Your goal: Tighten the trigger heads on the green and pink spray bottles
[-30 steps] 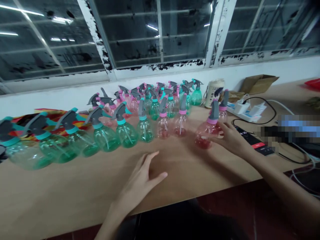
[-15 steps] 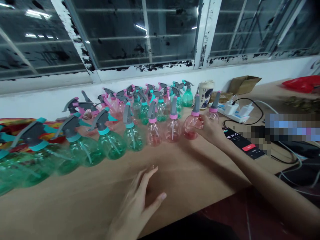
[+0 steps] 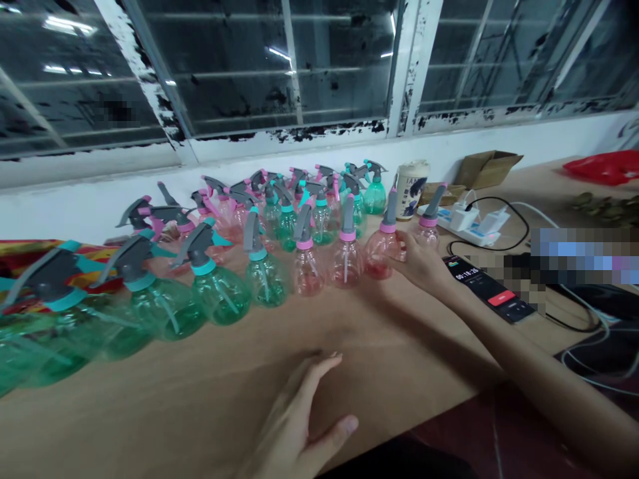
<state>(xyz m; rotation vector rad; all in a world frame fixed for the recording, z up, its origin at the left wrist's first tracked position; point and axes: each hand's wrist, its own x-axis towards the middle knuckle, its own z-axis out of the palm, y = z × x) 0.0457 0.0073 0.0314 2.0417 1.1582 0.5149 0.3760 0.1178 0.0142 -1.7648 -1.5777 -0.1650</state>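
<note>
Already the near row looks well formed on the table (image 3: 164,419), with four pink-collared spray bottles (image 3: 345,266) at its right and at least five teal-collared spray bottles (image 3: 267,283) to their left, the leftmost cut off from view. The right hand (image 3: 422,263) has its fingers curled round the held pink bottle (image 3: 378,251), second from the right and not yet let go, just beside its left neighbour, while the left hand (image 3: 304,412) hovers open and unladen nearer. Behind, a far cluster (image 3: 320,214) of both colours looks unsorted, overlapping too much to count, with one cup (image 3: 409,196) to its right
</note>
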